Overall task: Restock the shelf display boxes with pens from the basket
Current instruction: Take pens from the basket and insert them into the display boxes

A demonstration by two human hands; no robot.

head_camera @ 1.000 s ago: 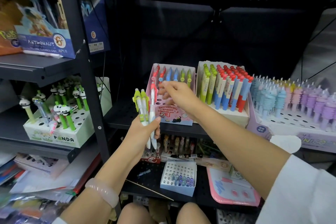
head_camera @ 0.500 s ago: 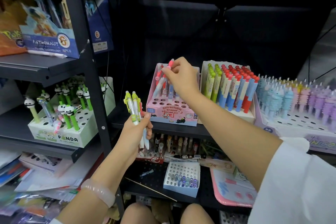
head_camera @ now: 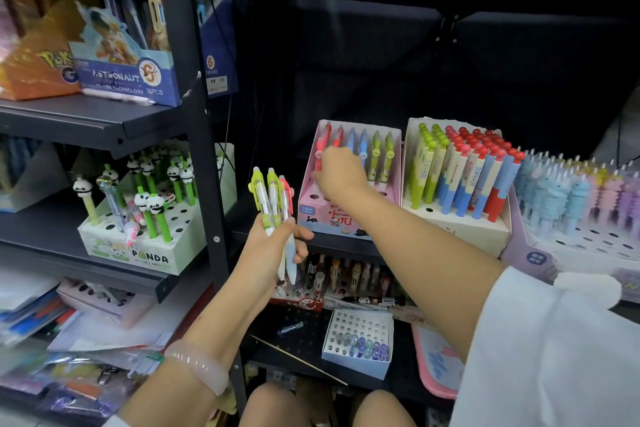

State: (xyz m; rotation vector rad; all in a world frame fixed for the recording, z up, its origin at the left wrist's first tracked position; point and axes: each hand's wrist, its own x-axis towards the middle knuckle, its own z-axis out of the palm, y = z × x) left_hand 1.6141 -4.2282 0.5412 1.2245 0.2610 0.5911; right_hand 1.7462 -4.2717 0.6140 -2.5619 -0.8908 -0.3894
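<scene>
Fingers (head_camera: 320,172) around slim plastic pen (head_camera: 319,152)

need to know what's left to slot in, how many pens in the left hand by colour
green pens: 2
pink pen: 1
total: 3, all held upright in the left hand

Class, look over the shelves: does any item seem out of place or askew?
Yes. In the panda box, a small pink pen and a clear glittery pen lean crookedly among the upright green panda pens, matching none of them.
</scene>
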